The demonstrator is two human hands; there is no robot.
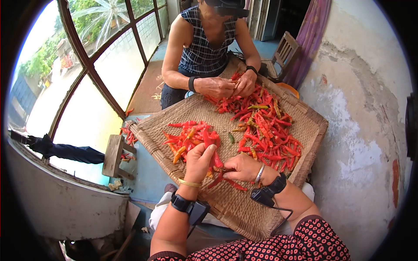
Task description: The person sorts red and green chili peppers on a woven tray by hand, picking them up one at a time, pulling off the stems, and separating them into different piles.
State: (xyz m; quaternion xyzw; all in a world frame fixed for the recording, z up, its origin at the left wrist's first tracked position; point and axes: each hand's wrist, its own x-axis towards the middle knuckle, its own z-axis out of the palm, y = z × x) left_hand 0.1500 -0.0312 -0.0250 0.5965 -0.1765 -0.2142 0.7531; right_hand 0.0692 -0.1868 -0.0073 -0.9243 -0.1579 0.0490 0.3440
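My left hand (198,162) is closed around several red chili peppers (209,138), which stick out above the thumb and below the fingers. Close beside it, my right hand (244,168) pinches at the stem ends of chili peppers; the exact grip is partly hidden. A few red peppers (235,184) hang or lie just below the fingers. Both hands are over a woven tray (244,204). To the left on it is a small pile of red and orange chili peppers (188,132). A larger pile (272,143) covers the right side, and a small green pepper (231,138) lies between them.
Across the tray sits another person (204,52), both hands (230,87) in the peppers. A wooden stool (114,156) and a folded dark umbrella (74,152) are at the left, near the windows. A worn wall (357,130) and a small wooden chair (287,52) are on the right.
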